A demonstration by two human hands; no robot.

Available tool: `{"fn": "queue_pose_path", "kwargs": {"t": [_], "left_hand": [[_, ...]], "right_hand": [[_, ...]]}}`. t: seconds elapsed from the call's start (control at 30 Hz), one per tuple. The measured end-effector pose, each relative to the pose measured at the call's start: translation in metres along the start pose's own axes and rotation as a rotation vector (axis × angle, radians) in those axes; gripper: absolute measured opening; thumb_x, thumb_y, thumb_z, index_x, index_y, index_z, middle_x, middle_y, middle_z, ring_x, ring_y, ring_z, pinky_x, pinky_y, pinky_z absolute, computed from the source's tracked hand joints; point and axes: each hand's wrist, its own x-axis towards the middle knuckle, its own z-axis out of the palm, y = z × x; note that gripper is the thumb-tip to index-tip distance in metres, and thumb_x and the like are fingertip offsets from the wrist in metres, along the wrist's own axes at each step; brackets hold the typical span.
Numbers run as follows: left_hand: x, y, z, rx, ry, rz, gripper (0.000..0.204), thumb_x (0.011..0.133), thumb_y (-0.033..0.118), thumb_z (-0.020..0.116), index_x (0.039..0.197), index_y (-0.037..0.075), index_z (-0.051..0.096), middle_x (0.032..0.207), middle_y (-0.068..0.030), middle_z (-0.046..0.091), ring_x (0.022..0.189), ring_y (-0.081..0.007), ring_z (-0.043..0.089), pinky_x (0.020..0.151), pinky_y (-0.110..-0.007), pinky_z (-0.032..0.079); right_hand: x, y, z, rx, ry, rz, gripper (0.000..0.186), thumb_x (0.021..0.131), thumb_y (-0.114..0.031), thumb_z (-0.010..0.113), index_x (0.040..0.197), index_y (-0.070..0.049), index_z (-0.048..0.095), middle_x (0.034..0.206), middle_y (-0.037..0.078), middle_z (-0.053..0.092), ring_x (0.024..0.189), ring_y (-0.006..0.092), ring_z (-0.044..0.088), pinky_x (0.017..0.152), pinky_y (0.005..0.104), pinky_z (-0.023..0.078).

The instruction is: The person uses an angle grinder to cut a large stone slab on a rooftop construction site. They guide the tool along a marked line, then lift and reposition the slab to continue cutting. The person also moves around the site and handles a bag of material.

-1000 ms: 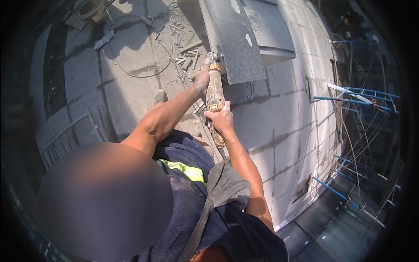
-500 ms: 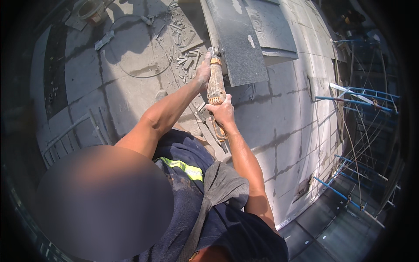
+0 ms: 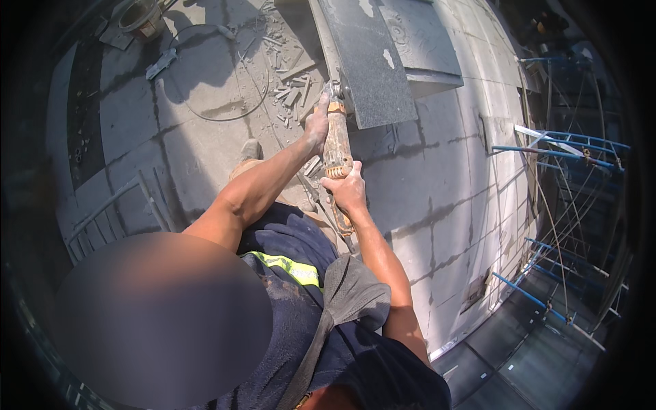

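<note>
Both of my hands are closed on a dusty, orange-yellow angle grinder (image 3: 337, 140). My left hand (image 3: 316, 126) grips it up front, close to its metal head. Farther back, my right hand (image 3: 348, 188) wraps round the rear handle, from which a cord trails down. The grinder's head meets the left edge of a dark grey stone slab (image 3: 372, 68), and its disc is mostly hidden there. White patches mark the slab's top face.
Cut stone strips (image 3: 292, 92) litter the floor left of the slab. A cable (image 3: 225, 119) loops there, near a bucket (image 3: 141, 20). More slabs (image 3: 427, 41) lie right of the dark one. Blue scaffold tubes (image 3: 553, 157) stand beyond the ledge. A metal rail (image 3: 113, 198) is at left.
The grinder and both my hands have shifted slightly back toward me along the slab's left edge. My shoe has come into fuller view left of my left forearm.
</note>
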Motion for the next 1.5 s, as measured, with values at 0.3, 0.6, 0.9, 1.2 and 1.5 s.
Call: {"fn": "queue_pose_path", "kwargs": {"t": [0.3, 0.6, 0.9, 1.2, 1.5], "left_hand": [[0.015, 0.023, 0.008, -0.03, -0.007, 0.037, 0.052, 0.094, 0.059, 0.044, 0.096, 0.009, 0.055, 0.07, -0.0039, 0.055, 0.055, -0.0152, 0.057, 0.048, -0.033, 0.052], [0.015, 0.01, 0.0, -0.079, -0.02, 0.029, 0.055, 0.093, 0.06, 0.047, 0.095, 0.006, 0.059, 0.071, -0.0051, 0.058, 0.054, -0.0158, 0.057, 0.049, -0.034, 0.052], [0.003, -0.001, -0.004, -0.017, -0.003, 0.01, 0.059, 0.093, 0.062, 0.046, 0.092, 0.005, 0.062, 0.071, -0.006, 0.059, 0.055, -0.0155, 0.058, 0.049, -0.033, 0.052], [0.021, 0.025, 0.005, -0.024, -0.077, 0.024, 0.056, 0.094, 0.062, 0.041, 0.102, 0.009, 0.059, 0.077, -0.0036, 0.059, 0.061, -0.0137, 0.057, 0.054, -0.032, 0.053], [0.005, -0.005, -0.006, -0.013, 0.024, 0.009, 0.06, 0.092, 0.063, 0.047, 0.092, 0.005, 0.062, 0.071, -0.006, 0.059, 0.055, -0.015, 0.058, 0.049, -0.032, 0.051]], "right_hand": [[0.026, -0.013, 0.003, 0.065, -0.046, 0.012, 0.061, 0.068, -0.018, 0.078, 0.109, 0.003, 0.036, 0.086, 0.026, 0.066, 0.07, 0.0334, 0.069, 0.058, 0.0389, 0.056], [0.005, -0.027, -0.006, 0.082, -0.084, 0.073, 0.06, 0.069, -0.018, 0.077, 0.107, 0.002, 0.036, 0.083, 0.025, 0.066, 0.067, 0.033, 0.069, 0.057, 0.0396, 0.056], [0.004, 0.008, 0.003, 0.023, -0.031, 0.009, 0.065, 0.066, -0.023, 0.077, 0.109, 0.002, 0.036, 0.088, 0.029, 0.065, 0.084, 0.0424, 0.067, 0.074, 0.0454, 0.053], [0.02, -0.039, -0.005, 0.135, -0.085, 0.079, 0.057, 0.07, -0.011, 0.077, 0.108, 0.003, 0.037, 0.086, 0.024, 0.066, 0.07, 0.0285, 0.07, 0.047, 0.0355, 0.054], [-0.006, -0.009, -0.005, -0.054, -0.032, 0.028, 0.067, 0.066, -0.026, 0.078, 0.11, 0.002, 0.036, 0.089, 0.029, 0.065, 0.084, 0.0433, 0.066, 0.077, 0.0465, 0.053]]}}
